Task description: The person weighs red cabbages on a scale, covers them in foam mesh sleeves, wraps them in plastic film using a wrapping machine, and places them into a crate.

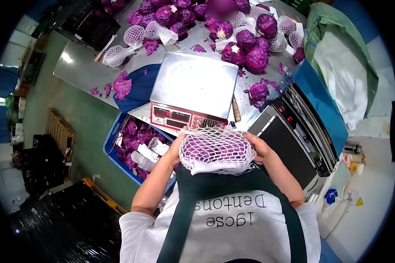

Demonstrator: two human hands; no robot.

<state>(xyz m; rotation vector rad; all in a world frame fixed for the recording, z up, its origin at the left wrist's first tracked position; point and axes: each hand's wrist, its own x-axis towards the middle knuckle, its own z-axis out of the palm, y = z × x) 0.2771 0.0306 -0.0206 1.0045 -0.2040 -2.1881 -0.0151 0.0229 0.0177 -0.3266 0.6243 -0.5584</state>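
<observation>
My one view looks out from my head, forward and steeply down. The netted bundle (pixel 217 151) is close beneath me, near the middle. My shirt (pixel 245 234) lies nearer still, on my side of the bundle; beyond the bundle, the scale (pixel 195 81) and the steel table (pixel 92 73) show farther off.

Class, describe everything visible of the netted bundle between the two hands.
The netted bundle looks purple inside, probably cabbage, wrapped in white, foam-like, diamond-holed mesh, with a denser white patch along its lower edge. Wider than tall here, it is held between the left hand and right hand, in front of the green apron, nearer the body than the scale.
</observation>
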